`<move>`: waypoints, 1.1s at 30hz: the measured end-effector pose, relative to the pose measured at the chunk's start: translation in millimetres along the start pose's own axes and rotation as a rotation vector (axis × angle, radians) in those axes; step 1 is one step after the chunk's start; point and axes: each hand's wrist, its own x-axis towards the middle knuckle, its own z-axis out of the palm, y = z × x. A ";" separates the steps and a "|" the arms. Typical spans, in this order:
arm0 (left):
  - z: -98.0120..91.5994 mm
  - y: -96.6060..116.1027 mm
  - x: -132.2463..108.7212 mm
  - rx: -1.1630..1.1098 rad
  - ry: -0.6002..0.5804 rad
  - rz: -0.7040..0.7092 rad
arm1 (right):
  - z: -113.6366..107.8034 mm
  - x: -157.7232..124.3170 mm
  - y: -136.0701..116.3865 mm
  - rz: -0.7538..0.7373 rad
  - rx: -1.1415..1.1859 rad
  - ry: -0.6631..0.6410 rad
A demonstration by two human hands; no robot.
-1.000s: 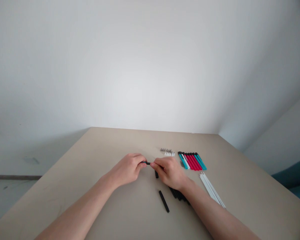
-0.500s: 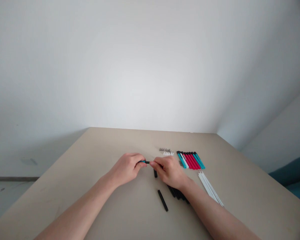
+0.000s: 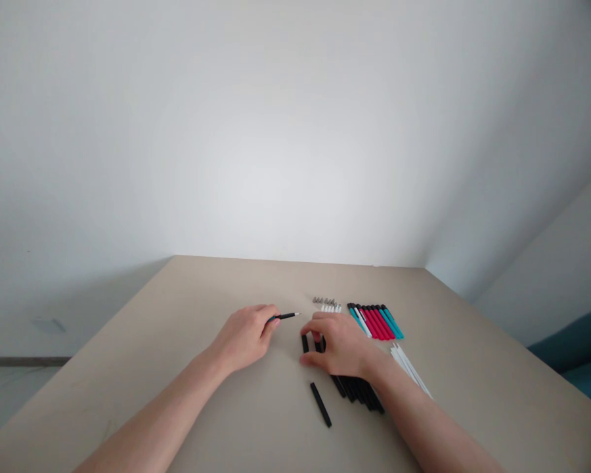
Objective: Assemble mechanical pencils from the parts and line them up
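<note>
My left hand (image 3: 246,335) is closed around a pen (image 3: 286,316), its black front part and pale tip pointing right and a bit of blue showing at the fingers. To its right, my right hand (image 3: 342,341) is low over the table, thumb and index finger spread around a short black pen cap (image 3: 305,343). Whether the fingertips touch that cap I cannot tell. Another dark piece (image 3: 319,344) shows beneath the right hand's fingers. Several black tubes (image 3: 357,392) lie side by side under the right wrist, and a single black tube (image 3: 320,405) lies nearer me.
Blue, white and red pen barrels with black ends (image 3: 377,322) lie in a row at the right. Small metallic parts (image 3: 325,301) and small white parts (image 3: 331,308) sit behind my right hand. Thin white sticks (image 3: 410,369) lie beside my right forearm. A wall borders the table's (image 3: 217,279) far edge.
My right hand has come off the pen's front end and moved down to the short black cap, its fingers now spread. The pen's pale tip is uncovered. My left hand still holds the pen.
</note>
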 end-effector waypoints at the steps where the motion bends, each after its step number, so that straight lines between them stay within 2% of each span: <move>1: 0.0 0.1 0.1 0.005 0.001 -0.003 | 0.6 0.3 -0.7 0.000 -0.011 -0.008; 7: 0.3 -0.4 0.9 0.006 0.006 0.004 | 0.6 0.6 0.8 -0.044 0.054 0.014; 13: -2.8 1.6 1.8 0.011 0.029 -0.019 | 2.4 0.9 4.2 0.006 0.182 0.253; 16: -4.2 2.4 1.8 0.008 0.021 -0.012 | 2.1 1.1 5.2 0.024 0.204 0.329; 22: -3.4 1.0 0.8 0.013 0.008 0.031 | 1.8 1.8 5.2 -0.072 0.211 0.354; 33: -2.3 0.1 -0.7 0.002 -0.027 0.081 | 2.8 1.5 5.0 -0.160 0.244 0.353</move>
